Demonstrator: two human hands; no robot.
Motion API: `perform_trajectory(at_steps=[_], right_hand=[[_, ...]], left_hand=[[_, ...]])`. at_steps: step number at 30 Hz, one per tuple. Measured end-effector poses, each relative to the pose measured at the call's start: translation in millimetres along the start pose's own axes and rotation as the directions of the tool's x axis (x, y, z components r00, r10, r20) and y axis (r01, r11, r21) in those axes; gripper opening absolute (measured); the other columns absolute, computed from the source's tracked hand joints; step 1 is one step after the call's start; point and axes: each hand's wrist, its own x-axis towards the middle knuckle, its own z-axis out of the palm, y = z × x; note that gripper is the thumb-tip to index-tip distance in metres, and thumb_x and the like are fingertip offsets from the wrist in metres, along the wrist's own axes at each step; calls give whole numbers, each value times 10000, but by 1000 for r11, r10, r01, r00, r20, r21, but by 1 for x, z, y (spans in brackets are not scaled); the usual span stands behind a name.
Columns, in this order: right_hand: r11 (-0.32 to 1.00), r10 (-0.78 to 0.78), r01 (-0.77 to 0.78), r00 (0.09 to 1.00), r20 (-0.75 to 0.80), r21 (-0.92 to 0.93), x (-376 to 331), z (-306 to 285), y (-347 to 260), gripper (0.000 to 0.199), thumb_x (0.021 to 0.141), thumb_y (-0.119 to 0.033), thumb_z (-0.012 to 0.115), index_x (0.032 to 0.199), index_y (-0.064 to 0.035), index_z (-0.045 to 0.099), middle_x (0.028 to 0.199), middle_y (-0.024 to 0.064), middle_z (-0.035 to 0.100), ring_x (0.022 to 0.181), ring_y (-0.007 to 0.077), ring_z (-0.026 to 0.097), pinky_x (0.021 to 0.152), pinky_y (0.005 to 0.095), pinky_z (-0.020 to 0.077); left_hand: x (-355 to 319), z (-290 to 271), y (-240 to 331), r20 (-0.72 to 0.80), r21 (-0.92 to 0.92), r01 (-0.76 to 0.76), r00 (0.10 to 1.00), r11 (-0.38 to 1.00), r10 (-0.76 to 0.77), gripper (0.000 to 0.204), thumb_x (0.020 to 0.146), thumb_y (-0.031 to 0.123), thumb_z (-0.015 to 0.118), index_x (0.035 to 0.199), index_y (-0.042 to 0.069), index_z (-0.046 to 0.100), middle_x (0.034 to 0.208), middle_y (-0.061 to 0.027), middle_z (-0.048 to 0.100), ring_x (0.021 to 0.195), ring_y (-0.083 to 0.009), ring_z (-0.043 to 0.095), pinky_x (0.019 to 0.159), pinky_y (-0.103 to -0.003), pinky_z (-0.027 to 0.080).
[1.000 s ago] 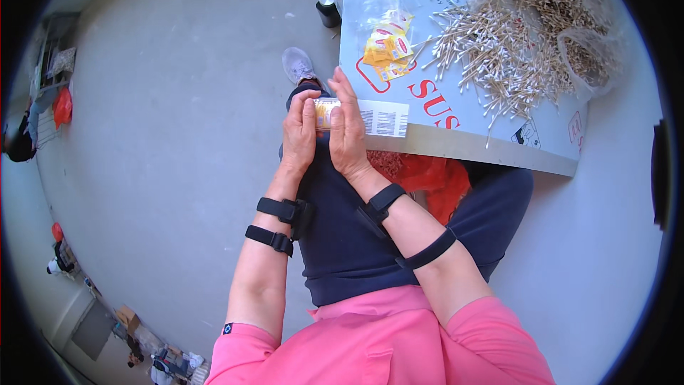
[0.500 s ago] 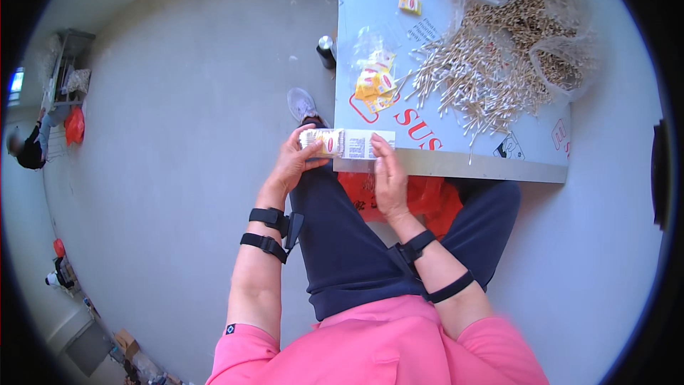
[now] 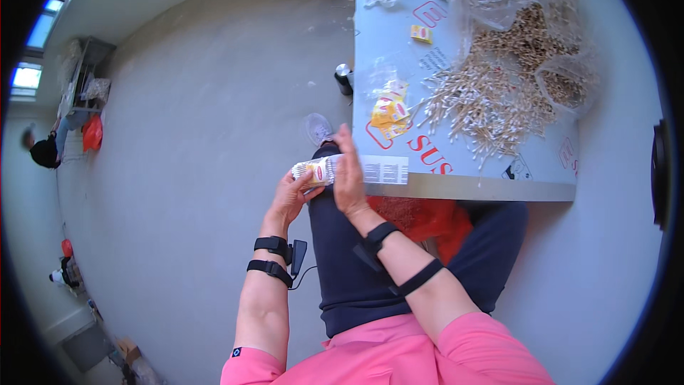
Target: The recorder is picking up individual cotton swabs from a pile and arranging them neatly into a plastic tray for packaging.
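My left hand (image 3: pixel 287 198) is closed around one end of a small clear packet of cotton swabs (image 3: pixel 308 170) with a yellow label, its white tips showing at the left end. From the packet's right side a flat white printed flap (image 3: pixel 387 170) sticks out towards the table's front edge. My right hand (image 3: pixel 349 184) lies flat across the packet's right end, fingers stretched out and pointing away from me. It covers the place where packet and flap meet. On the table, just beyond, are several yellow printed cards (image 3: pixel 390 111) next to clear plastic wrap (image 3: pixel 385 71).
A large heap of loose cotton swabs (image 3: pixel 491 103) spreads over the table (image 3: pixel 456 185) from a clear bag (image 3: pixel 491 0). A small yellow packet (image 3: pixel 421 33) lies farther back. A dark bottle (image 3: pixel 344 80) stands beside the table; a red bag (image 3: pixel 413 217) is below it.
My right hand has moved left from the flap's far end onto the packet, its fingers straightening. My left hand keeps its hold. The whole view has shifted slightly.
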Motion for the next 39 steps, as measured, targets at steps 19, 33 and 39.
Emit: perform_trajectory(at_steps=[19,33,39], right_hand=[[735,462,-606,776,429,304,-35,-168,-144,215,987,-164,656,1087,19,709,929,36,712,740,69,654,635,213,546],[981,106,-123,988,114,153,-115,-275,-171,283,910,-118,744,1156,4,671,1007,65,713,859,109,689,759,245,567],[985,154,-150,987,-39,88,-121,-285,-154,269,839,-17,760,1087,6,658,1010,75,691,927,172,690,788,305,564]], left_hand=[[-95,120,-46,489,-349,-131,819,928,300,363,946,262,706,1246,118,560,1160,-74,656,1077,-217,642,943,-421,525],[-142,219,-104,557,-265,-72,803,961,214,371,936,72,685,1282,71,552,1244,-98,642,1142,-238,652,1001,-388,546],[-141,233,-107,534,2,-206,827,978,174,369,933,48,688,1284,41,574,1206,-72,664,1114,-194,654,990,-339,533]])
